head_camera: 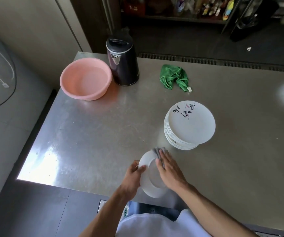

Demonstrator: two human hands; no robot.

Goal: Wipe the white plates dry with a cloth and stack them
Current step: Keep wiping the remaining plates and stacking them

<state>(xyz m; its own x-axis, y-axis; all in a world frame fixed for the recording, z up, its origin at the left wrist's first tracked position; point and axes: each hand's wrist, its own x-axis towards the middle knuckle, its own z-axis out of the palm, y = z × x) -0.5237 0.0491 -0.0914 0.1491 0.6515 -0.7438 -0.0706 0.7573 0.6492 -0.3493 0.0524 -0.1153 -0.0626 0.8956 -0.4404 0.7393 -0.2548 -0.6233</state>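
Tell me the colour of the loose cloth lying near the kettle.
The loose cloth is green, seen best in the head view.

Grey cloth (158, 151): mostly hidden under the right hand (169, 168); only a bunched far edge shows.
Held plate (150, 178): partly covered by both hands, the left hand (132, 177) over its left rim; surface blurred.
Stack of plates (180, 142): lower plates hidden beneath the top one; number cannot be told.
Bottles (209, 7), far right: blurred, cut off by the top edge.
Pink basin (86, 81): whether it holds water cannot be told.
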